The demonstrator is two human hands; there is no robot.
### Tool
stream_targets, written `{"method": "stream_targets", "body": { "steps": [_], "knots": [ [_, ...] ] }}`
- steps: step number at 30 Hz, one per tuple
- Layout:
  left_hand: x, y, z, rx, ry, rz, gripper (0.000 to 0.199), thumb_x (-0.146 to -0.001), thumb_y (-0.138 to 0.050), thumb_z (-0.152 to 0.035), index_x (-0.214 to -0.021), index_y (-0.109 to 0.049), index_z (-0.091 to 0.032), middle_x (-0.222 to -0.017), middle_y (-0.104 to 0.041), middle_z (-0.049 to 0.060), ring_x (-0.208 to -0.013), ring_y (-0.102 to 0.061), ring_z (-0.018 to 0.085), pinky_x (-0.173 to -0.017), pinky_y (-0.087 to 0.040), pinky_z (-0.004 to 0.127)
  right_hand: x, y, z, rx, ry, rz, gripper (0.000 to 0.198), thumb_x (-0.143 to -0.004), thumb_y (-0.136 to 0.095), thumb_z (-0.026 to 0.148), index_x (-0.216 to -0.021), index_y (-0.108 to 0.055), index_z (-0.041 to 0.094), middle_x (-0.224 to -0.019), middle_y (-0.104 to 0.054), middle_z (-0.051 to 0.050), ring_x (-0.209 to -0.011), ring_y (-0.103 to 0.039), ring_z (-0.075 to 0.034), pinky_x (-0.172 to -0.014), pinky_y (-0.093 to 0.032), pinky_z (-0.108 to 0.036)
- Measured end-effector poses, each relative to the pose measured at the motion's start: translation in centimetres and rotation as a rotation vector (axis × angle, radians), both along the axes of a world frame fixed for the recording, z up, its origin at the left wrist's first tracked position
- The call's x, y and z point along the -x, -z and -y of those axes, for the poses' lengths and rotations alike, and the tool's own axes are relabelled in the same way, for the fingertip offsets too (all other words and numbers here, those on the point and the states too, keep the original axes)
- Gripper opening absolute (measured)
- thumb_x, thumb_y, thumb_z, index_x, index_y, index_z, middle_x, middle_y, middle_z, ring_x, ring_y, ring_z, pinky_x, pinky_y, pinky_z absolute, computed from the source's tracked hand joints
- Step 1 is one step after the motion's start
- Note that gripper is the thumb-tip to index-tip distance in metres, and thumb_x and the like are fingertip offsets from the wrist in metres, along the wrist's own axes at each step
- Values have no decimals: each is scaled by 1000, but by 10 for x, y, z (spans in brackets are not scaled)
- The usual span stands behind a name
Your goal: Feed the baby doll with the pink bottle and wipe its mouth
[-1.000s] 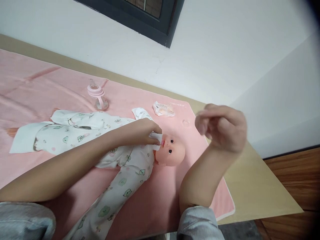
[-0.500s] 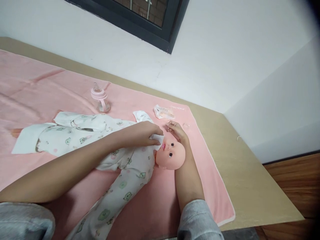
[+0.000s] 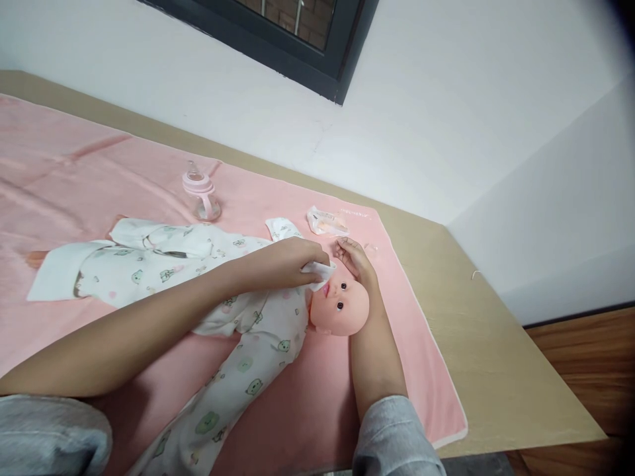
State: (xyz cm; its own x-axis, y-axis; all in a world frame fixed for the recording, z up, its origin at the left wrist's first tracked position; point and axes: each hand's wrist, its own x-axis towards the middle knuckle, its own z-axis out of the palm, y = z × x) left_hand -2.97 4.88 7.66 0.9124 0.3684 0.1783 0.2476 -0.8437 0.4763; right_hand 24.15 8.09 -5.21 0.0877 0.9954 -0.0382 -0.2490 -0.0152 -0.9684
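A baby doll [image 3: 342,314] lies on its back on a pink blanket [image 3: 297,410], dressed in white clothes with a green animal print [image 3: 278,330]. My left hand [image 3: 292,263] reaches across its chest, fingers pinching a folded white wipe [image 3: 319,270] at the doll's cheek, close to the mouth. Behind the doll's head passes my right forearm, with the head resting against it. My right hand [image 3: 353,256] lies beyond the head, palm up, its fingers loosely bent and nothing visible in them.
A pink-lidded baby bottle [image 3: 201,195] stands upright on the blanket beyond the doll. Near my right hand are a crumpled clear wrapper [image 3: 326,221] and a small clear item [image 3: 371,248]. The tan tabletop [image 3: 476,357] shows at the right, against a white wall.
My left hand has moved the wipe slightly up and to the right along the doll's cheek. The right arm still lies behind the head; the view has shifted slightly.
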Motion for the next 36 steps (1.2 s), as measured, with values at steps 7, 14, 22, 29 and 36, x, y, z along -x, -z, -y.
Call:
{"method": "stream_targets", "body": {
  "steps": [7, 14, 22, 29, 36],
  "knots": [
    [-1, 2, -1, -3, 23, 0, 17, -89, -55, -20, -90, -72, -19, -88, -68, 2, -79, -61, 18, -68, -38, 26, -1, 0, -2, 10, 12, -40, 25, -65, -83, 32, -78, -68, 18, -70, -64, 1, -64, -53, -7, -67, -49, -22],
    [-3, 5, -3, -54, 29, 33, 22, -87, -56, -13, -93, -76, -22, -88, -66, 1, -82, -61, 17, -71, -39, 25, -2, 3, -3, -13, 6, -59, 24, -66, -82, 36, -79, -71, 19, -76, -68, 1, -66, -60, -8, -70, -54, -22],
    [-4, 5, -2, -78, 17, 28, 22, -87, -59, -11, -95, -77, -20, -82, -62, 2, -79, -59, 17, -69, -37, 26, -3, 5, -3, -11, 10, -61, 20, -72, -78, 34, -83, -71, 19, -80, -71, -1, -71, -65, -10, -78, -57, -25],
    [-5, 1, 0, -30, -2, 25, 30, -85, -53, -4, -98, -76, -19, -92, -66, 4, -88, -60, 19, -77, -39, 26, -3, 6, -5, -10, 15, -59, 20, -73, -77, 34, -85, -71, 19, -82, -72, -2, -74, -66, -11, -81, -57, -26],
    [-1, -1, 3, -35, 0, 65, 36, -88, -40, -6, -99, -71, -20, -88, -68, 4, -81, -62, 19, -70, -42, 26, -2, 8, -7, -32, 16, -56, 22, -70, -80, 35, -84, -72, 20, -85, -73, -1, -77, -67, -12, -81, -58, -26]
  ]
}}
